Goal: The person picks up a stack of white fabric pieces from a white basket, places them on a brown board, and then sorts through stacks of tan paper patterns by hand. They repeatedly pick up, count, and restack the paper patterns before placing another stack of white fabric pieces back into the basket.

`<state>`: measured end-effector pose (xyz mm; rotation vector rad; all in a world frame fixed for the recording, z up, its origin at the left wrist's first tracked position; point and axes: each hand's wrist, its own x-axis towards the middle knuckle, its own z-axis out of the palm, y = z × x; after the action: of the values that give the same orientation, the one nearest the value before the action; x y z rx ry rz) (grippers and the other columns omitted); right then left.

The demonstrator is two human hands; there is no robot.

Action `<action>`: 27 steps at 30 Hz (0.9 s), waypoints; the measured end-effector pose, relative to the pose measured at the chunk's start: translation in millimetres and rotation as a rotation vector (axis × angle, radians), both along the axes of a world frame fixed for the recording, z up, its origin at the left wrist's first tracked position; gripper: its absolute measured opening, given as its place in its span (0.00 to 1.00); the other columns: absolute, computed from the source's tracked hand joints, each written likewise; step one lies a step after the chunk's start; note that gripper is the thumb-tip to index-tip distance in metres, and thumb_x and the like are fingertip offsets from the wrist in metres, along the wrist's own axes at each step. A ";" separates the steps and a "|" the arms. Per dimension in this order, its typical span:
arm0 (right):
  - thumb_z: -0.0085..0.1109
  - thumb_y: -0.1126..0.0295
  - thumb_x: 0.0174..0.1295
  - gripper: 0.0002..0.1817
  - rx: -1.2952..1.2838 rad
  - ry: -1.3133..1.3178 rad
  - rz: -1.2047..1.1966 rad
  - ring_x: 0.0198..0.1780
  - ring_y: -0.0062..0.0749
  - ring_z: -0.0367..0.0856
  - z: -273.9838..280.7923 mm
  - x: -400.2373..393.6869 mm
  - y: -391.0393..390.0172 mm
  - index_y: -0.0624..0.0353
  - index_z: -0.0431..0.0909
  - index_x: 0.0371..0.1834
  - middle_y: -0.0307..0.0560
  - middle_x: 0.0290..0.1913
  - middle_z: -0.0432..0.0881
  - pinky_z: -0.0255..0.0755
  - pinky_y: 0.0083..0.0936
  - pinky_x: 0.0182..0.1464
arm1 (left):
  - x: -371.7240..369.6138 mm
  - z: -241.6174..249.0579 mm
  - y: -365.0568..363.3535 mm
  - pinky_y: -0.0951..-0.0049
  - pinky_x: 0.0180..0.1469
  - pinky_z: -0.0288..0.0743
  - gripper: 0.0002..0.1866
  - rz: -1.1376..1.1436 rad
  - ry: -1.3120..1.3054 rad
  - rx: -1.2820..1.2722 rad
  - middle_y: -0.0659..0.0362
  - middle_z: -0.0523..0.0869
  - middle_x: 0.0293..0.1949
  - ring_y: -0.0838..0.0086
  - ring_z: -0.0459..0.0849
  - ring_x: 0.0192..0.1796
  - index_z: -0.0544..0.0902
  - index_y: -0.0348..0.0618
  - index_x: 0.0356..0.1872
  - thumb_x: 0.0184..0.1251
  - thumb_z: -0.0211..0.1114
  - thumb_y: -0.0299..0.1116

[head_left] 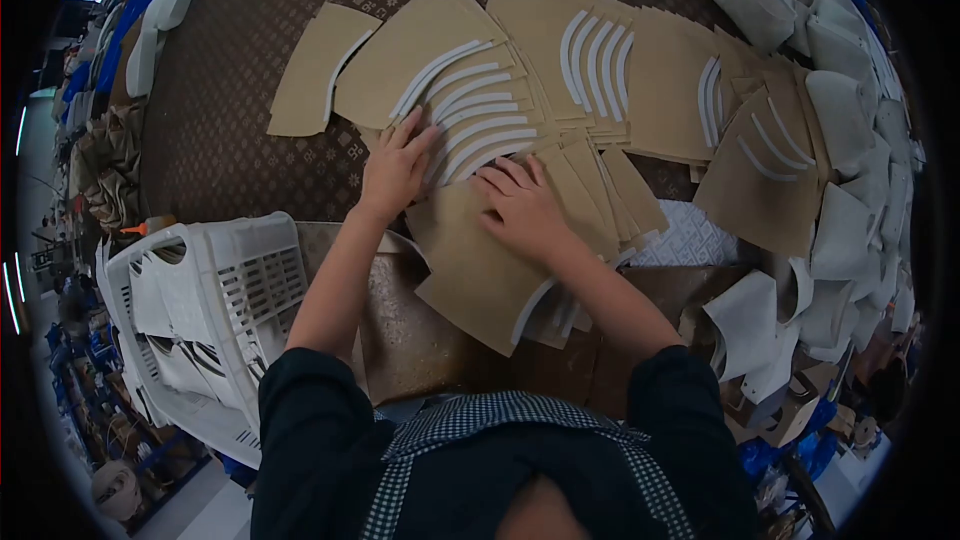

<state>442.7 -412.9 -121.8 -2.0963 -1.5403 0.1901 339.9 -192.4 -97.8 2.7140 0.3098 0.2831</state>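
Tan curved sheets [420,55] with white strips along their edges lie fanned out in overlapping stacks. My left hand [398,168] rests on the fanned white strips [475,125] in the middle, its fingers apart. To the right of it, my right hand [522,205] lies spread on the top of a nearer tan sheet [480,260], close to the lowest strip. Whether either hand pinches an edge does not show; both look flat on the sheets.
A white plastic basket [215,270] holding white pieces stands at the left. Grey-white curved pieces [840,130] are piled along the right side. More tan stacks [670,90] lie at the back right, on a dark patterned cloth [240,30].
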 end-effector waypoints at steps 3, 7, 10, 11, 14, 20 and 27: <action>0.64 0.59 0.51 0.26 -0.034 0.061 0.107 0.66 0.39 0.67 5.6 1.4 -17.5 0.50 0.77 0.57 0.38 0.60 0.75 0.50 0.54 0.72 | -23.0 6.2 -32.3 0.62 0.63 0.68 0.21 0.024 0.040 -0.211 0.51 0.74 0.62 0.53 0.71 0.63 0.78 0.43 0.57 0.61 0.63 0.29; 0.66 0.59 0.50 0.27 -0.045 0.059 0.234 0.67 0.39 0.67 4.5 4.3 -35.0 0.49 0.76 0.57 0.37 0.60 0.76 0.52 0.52 0.71 | -63.9 1.5 -79.4 0.59 0.62 0.67 0.22 0.024 -0.017 -0.310 0.51 0.79 0.55 0.53 0.73 0.60 0.78 0.39 0.55 0.60 0.66 0.34; 0.66 0.60 0.49 0.28 -0.025 0.030 0.194 0.67 0.39 0.66 3.5 3.5 -43.8 0.48 0.76 0.57 0.37 0.60 0.76 0.52 0.51 0.71 | -75.8 10.1 -101.8 0.61 0.63 0.66 0.23 0.091 0.079 -0.246 0.52 0.80 0.52 0.54 0.74 0.57 0.78 0.40 0.56 0.59 0.67 0.36; 0.67 0.60 0.49 0.29 -0.005 0.009 0.171 0.67 0.39 0.66 4.9 2.5 -43.2 0.48 0.76 0.58 0.37 0.60 0.76 0.52 0.51 0.71 | -75.2 10.6 -103.7 0.59 0.64 0.64 0.21 0.129 0.066 -0.289 0.52 0.80 0.49 0.55 0.75 0.56 0.80 0.41 0.54 0.59 0.67 0.36; 0.64 0.61 0.51 0.27 -0.021 -0.002 0.079 0.68 0.36 0.66 13.6 -7.5 -55.7 0.50 0.75 0.58 0.36 0.62 0.75 0.51 0.51 0.72 | -77.3 12.2 -97.2 0.60 0.62 0.64 0.18 0.047 0.120 -0.214 0.53 0.83 0.46 0.57 0.75 0.55 0.82 0.42 0.51 0.59 0.66 0.34; 0.64 0.59 0.53 0.28 0.033 -0.036 -0.046 0.68 0.36 0.65 2.3 -21.1 -68.1 0.49 0.74 0.60 0.36 0.64 0.73 0.52 0.48 0.72 | -45.7 21.1 -106.9 0.60 0.59 0.66 0.16 0.033 0.312 -0.084 0.54 0.85 0.36 0.60 0.80 0.47 0.83 0.43 0.47 0.58 0.66 0.36; 0.61 0.64 0.57 0.23 0.300 0.124 -0.313 0.61 0.41 0.70 28.7 -25.7 -107.6 0.54 0.76 0.57 0.42 0.60 0.76 0.59 0.40 0.67 | -31.3 62.9 -154.5 0.59 0.43 0.75 0.15 0.200 0.233 -0.500 0.50 0.86 0.34 0.56 0.84 0.40 0.83 0.38 0.42 0.58 0.66 0.38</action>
<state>417.0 -520.5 -93.1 -2.0085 -1.0765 -0.0231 308.6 -346.9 -35.0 2.2212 0.6279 -0.0566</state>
